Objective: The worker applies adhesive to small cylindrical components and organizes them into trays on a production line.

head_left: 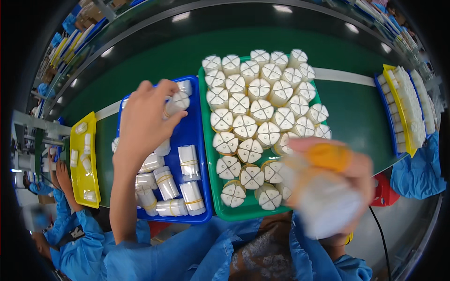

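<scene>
My left hand (145, 119) reaches over the blue tray (200, 140), thumb and fingers closed round a white cylindrical bundle (178, 102) near its far end. More such bundles, several with a yellow rubber band, lie on their sides in that tray. Beside it, the green tray (225, 213) holds many upright white bundles (261, 110), their round tops split into wedges. At the near right of the green tray, my right hand (358, 171) grips a white bundle (328, 206) with a clear-looking end, smeared by motion. An orange wrap (330, 157) covers one of its fingers.
Both trays rest on a green belt (349, 105). A yellow tray (93, 164) with a few bundles sits at left, near a co-worker's hand (63, 175) and blue sleeves. Stacked blue and yellow trays (398, 112) of white pieces stand at right, above a red stool (386, 189).
</scene>
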The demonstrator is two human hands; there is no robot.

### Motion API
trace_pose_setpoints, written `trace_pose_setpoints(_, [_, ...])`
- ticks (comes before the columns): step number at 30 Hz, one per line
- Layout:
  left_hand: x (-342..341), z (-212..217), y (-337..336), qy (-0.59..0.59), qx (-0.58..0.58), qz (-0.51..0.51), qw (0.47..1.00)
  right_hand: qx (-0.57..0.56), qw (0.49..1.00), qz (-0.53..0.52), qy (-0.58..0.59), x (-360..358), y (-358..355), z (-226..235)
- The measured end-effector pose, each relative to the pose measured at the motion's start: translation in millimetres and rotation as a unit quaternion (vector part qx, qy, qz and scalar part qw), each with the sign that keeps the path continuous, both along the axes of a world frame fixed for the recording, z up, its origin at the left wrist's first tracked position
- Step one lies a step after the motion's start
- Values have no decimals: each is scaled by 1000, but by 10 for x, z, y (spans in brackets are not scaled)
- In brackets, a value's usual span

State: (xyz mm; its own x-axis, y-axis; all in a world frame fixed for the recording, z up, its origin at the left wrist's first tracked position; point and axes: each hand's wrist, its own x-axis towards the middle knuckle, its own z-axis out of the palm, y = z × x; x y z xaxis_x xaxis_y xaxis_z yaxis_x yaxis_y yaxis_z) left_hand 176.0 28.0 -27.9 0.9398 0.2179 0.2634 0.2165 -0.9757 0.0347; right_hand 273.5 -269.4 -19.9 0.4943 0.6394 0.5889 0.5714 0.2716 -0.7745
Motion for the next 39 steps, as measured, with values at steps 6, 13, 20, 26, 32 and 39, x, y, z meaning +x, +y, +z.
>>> trace_pose_setpoints(6, [-268, 147, -539, -275, -429, -15, 860, -195, 928, -292, 125, -16, -1014, 298])
trace_pose_setpoints(13, [-325, 74, -944, -351, -726, 38, 591, -384, 917, -64, -81, 22, -1071, 432])
trace_pose_setpoints(20, [-254, -30, -1118, -375, -780, 40, 500, -492, 851, -1, -183, -114, -889, 636])
trace_pose_setpoints(26, [-187, -46, -1204, -311, -786, 31, 533, -468, 830, -193, -234, -97, -887, 592])
trace_pose_setpoints(32, [-185, -113, -1259, -338, -800, 11, 495, -460, 860, -30, -220, -164, -962, 558])
trace_pose_setpoints(39, [-152, -37, -1326, -291, -798, 9, 527, -466, 853, -45, -233, -63, -958, 582])
